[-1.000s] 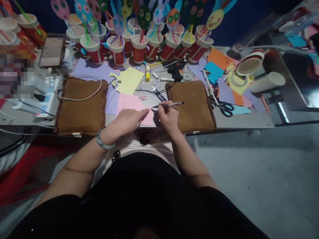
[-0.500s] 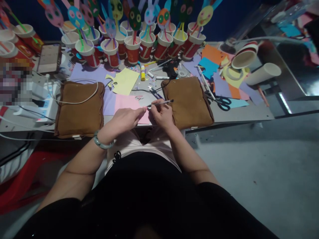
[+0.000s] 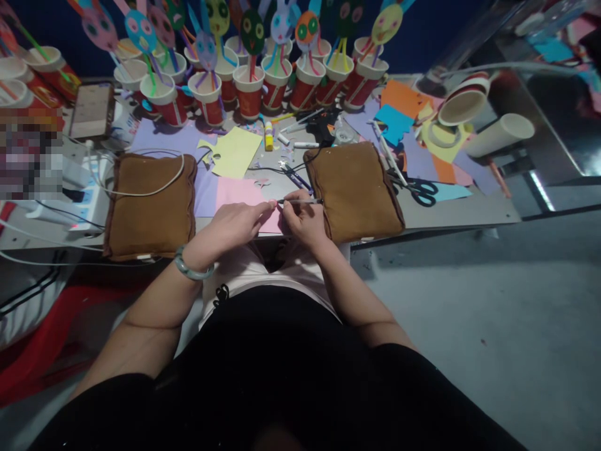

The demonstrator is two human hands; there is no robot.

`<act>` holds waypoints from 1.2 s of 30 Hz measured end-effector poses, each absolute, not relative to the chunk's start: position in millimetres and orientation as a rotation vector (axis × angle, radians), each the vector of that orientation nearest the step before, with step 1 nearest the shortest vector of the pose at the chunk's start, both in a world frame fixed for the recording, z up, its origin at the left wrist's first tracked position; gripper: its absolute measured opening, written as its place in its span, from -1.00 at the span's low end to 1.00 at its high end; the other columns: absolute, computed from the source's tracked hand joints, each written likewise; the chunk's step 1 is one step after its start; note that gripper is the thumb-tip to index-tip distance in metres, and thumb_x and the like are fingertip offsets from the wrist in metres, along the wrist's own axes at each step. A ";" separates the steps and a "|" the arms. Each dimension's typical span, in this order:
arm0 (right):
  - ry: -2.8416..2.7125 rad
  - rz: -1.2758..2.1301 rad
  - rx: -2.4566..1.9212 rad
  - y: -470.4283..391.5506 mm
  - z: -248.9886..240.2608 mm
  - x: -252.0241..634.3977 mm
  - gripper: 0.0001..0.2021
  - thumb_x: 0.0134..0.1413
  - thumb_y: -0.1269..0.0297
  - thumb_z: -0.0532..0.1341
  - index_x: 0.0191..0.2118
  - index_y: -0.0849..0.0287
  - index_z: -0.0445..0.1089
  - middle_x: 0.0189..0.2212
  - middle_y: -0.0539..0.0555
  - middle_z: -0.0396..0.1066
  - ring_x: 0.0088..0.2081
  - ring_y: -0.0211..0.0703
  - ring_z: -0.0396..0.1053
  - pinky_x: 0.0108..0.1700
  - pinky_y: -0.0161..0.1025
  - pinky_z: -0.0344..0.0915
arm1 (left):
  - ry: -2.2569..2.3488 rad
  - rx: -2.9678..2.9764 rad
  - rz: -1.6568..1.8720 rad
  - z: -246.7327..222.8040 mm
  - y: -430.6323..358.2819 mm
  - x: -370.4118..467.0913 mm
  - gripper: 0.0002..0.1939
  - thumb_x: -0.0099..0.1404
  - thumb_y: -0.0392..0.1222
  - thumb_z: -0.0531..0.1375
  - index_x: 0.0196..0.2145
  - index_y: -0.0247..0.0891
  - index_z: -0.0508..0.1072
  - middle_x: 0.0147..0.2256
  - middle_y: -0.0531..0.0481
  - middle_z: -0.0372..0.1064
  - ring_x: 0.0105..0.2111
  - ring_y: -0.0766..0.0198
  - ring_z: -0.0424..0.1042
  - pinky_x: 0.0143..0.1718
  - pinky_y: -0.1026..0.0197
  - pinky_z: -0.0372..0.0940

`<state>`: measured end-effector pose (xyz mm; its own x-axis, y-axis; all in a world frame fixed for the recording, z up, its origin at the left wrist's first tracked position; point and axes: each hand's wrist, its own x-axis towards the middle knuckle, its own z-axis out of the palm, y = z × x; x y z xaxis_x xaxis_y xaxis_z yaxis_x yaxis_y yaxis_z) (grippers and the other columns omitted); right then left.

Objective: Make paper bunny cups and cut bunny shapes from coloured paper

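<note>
My right hand (image 3: 304, 219) is closed around a pen (image 3: 303, 201), which lies almost level with its dark tip pointing left. That tip meets a small pink piece (image 3: 273, 204) at the fingertips of my left hand (image 3: 239, 224). Left thumb and forefinger appear pinched on this piece, though most of it is hidden. Under both hands lies a sheet of pink paper (image 3: 235, 191) on the table. Just beyond the right hand are dark-handled scissors (image 3: 300, 180), partly covered by a brown cushion (image 3: 354, 194).
Another brown cushion (image 3: 150, 207) lies left, crossed by a white cable. Several red paper cups (image 3: 248, 94) with paper rabbit faces line the back. A glue stick (image 3: 268, 136), yellow paper (image 3: 237, 152), black scissors (image 3: 422, 191) and a paper roll (image 3: 502, 134) are around.
The pen in my right hand has tipped down from a slant to nearly level, its rear end lower. My left hand has stayed in place.
</note>
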<state>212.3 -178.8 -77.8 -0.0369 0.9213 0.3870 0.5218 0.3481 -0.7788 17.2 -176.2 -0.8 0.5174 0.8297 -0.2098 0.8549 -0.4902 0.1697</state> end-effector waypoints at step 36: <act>-1.886 0.312 -1.137 -206.1 -87.2 202.5 -0.85 0.42 0.26 0.09 -0.11 0.13 0.39 -0.27 0.11 0.55 -0.29 -0.16 0.52 -0.22 -0.21 0.45 | 1.329 2.508 -0.117 3.5 -173.8 12.3 -0.54 0.59 0.01 -0.05 0.30 -0.08 0.37 -0.11 -0.16 0.62 -0.12 0.02 0.60 -0.19 0.14 0.30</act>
<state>202.5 -206.1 -87.2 -0.1879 0.8084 0.5579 0.5858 0.5481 -0.5969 12.3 -173.8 3.5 0.5689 0.7953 -0.2094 0.8196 -0.5274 0.2238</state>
